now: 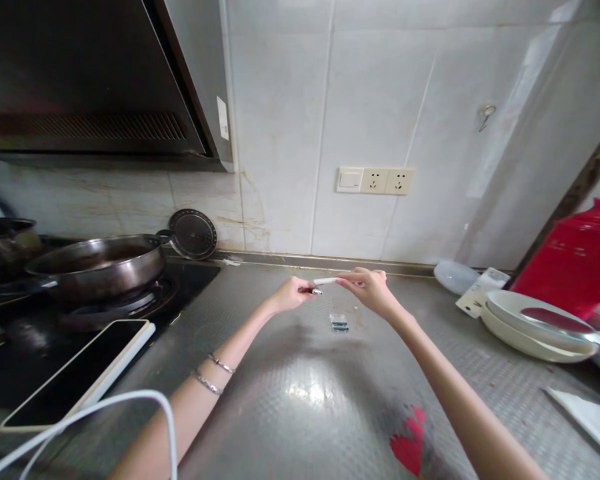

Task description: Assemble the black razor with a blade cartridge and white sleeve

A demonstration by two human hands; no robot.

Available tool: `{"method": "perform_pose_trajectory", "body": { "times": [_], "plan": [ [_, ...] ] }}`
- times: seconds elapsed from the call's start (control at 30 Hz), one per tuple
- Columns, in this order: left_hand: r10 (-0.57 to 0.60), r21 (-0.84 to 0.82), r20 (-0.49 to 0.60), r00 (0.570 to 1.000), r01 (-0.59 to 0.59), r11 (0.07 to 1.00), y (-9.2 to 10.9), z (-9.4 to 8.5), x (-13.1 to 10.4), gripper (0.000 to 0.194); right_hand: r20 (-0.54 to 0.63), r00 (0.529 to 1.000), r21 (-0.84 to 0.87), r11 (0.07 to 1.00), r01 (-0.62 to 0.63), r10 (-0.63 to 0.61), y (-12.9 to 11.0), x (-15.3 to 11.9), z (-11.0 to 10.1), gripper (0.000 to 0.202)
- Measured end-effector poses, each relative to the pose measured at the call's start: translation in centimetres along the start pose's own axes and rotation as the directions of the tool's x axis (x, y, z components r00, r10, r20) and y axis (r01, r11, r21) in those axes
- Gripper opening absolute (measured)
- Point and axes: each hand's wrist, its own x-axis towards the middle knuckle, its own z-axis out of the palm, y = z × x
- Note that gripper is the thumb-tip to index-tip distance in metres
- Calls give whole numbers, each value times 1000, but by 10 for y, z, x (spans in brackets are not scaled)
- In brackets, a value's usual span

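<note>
Left hand (291, 295) and right hand (371, 289) are pinching a slim white stick-like object (325, 281), possibly plastic, above the grey metal surface (280, 353).

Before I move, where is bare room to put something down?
Bare counter lies between the left arm and right arm, left of the red patch; another strip, between right arm and stacked dishes. Crowded: the stove side, with pans and phone.

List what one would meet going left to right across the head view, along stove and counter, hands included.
Pot, wide pan, round black disc, left hand, thin white item, right hand, small pale dish, red container.
</note>
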Motion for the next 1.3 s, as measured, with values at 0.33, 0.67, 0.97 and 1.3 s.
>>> {"method": "perform_pose_trajectory", "body": {
  "times": [0.33,0.67,0.97,1.3],
  "plan": [
    [3,-104,-33,999,-7,995,12,1,-2,19,-3,1000,36,999,5,-5,6,-3,-9,41],
    [24,-174,-9,1000,-25,984,30,1,-4,21,-45,995,109,990,91,-87,1,-4,-17,39],
    [12,-182,12,1000,-10,983,31,0,-5,22,-14,987,194,968,161,-162,-12,-3,-29,42],
    [16,-123,18,1000,-13,992,32,-1,-5,20,-12,985,162,972,170,-170,-9,-4,-23,42]
  ]
}}
